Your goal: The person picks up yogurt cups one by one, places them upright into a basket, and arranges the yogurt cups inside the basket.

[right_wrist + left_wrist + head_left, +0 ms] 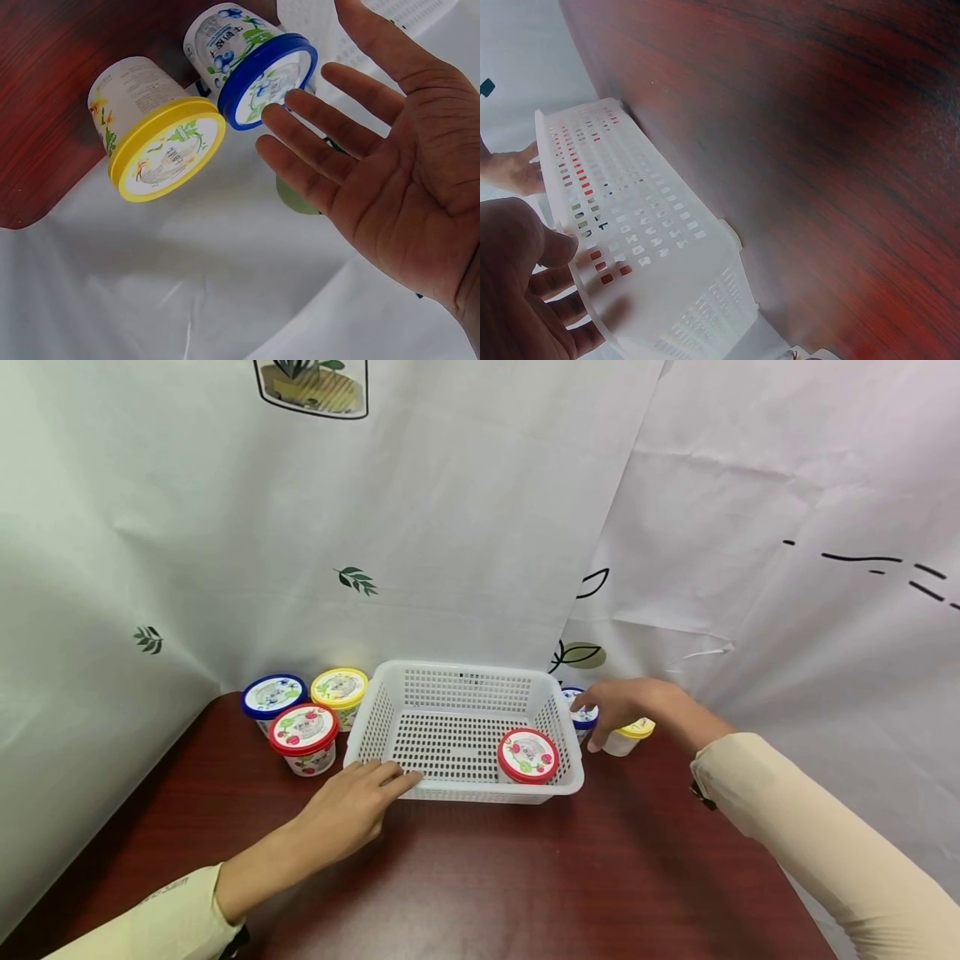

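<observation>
A white plastic basket (465, 793) stands on the table, with a red-lidded tub (528, 757) in its right front part. My left hand (352, 806) grips the basket's near left rim; in the left wrist view the thumb lies outside the wall and the fingers reach over inside. To the right of the basket, my right hand (626, 703) hovers by a blue-lidded tub (262, 75) with blueberry pictures. Its fingers are spread and hold nothing in the right wrist view. Beside that tub is a yellow-lidded tub (161, 142), partly hidden by the hand in the head view.
Left of the basket stand three more tubs: one blue-lidded (274, 695), one yellow-lidded (340, 689) and one red-lidded (304, 735) in front. A white patterned cloth (465, 527) hangs right behind the dark red wooden table (525, 877).
</observation>
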Tool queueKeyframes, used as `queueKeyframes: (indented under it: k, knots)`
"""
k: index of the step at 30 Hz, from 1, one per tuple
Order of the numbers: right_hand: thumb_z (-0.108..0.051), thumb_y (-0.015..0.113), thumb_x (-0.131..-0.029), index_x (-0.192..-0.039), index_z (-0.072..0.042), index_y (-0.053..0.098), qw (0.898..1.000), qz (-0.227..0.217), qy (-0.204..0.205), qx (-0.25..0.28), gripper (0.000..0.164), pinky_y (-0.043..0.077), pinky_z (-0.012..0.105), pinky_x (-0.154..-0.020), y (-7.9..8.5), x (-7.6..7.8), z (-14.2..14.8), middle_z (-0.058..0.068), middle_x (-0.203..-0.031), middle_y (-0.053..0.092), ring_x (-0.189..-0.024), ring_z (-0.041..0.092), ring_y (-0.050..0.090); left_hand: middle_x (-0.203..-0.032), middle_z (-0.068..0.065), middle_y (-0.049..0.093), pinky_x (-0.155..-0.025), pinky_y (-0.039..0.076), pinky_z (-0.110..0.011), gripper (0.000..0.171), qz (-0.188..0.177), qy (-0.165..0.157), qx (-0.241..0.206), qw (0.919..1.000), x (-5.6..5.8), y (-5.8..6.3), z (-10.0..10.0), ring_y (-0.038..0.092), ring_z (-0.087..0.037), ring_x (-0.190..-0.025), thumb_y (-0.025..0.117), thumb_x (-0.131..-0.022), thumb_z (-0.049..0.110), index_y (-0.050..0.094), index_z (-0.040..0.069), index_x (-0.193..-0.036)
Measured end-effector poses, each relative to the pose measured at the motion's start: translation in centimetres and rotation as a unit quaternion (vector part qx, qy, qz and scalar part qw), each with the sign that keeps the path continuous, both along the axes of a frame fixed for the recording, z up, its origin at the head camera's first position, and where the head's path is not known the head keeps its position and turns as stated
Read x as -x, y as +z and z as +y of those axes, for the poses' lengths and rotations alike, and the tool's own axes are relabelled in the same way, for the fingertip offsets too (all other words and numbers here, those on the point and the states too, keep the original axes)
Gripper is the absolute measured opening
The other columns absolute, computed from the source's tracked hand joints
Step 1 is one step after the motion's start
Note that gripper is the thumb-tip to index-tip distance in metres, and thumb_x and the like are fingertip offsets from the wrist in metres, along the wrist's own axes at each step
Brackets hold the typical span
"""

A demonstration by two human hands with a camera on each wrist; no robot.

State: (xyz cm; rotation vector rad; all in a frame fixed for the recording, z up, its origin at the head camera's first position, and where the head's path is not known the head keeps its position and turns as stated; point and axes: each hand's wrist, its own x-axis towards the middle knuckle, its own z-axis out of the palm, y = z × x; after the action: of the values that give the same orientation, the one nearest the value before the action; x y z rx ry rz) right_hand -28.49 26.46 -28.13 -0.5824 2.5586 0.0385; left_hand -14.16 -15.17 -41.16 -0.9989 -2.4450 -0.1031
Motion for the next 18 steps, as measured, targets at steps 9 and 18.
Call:
queueKeyframes:
  k: [9, 18]
  knots:
    - [-0.032, 0.093, -0.091, -0.16, -0.003, 0.06, 1.0, 0.002, -0.005, 0.001, 0.082, 0.048, 0.064, -0.127, 0.0, 0.2, 0.8, 0.024, -0.165, 0.06, -0.153, 0.046, 0.056, -0.113, -0.005, 0.077, -0.092, 0.064, -0.043, 0.056, 0.008, -0.005, -0.003, 1.0, 0.1, -0.1, -0.1, 0.073, -0.026, -0.102, 0.077, -0.083, -0.006, 0.079, 0.013, -0.136]
    - [-0.03, 0.093, -0.09, -0.163, -0.002, 0.057, 0.999, -0.011, -0.024, 0.023, 0.086, 0.051, 0.063, -0.124, -0.2, 0.2, 1.5, 0.03, -0.161, 0.06, -0.15, 0.048, 0.058, -0.112, -0.005, 0.077, -0.092, 0.064, -0.043, 0.056, 0.007, -0.006, -0.002, 1.0, 0.1, -0.2, -0.1, 0.072, -0.026, -0.102, 0.077, -0.083, -0.006, 0.079, 0.013, -0.136]
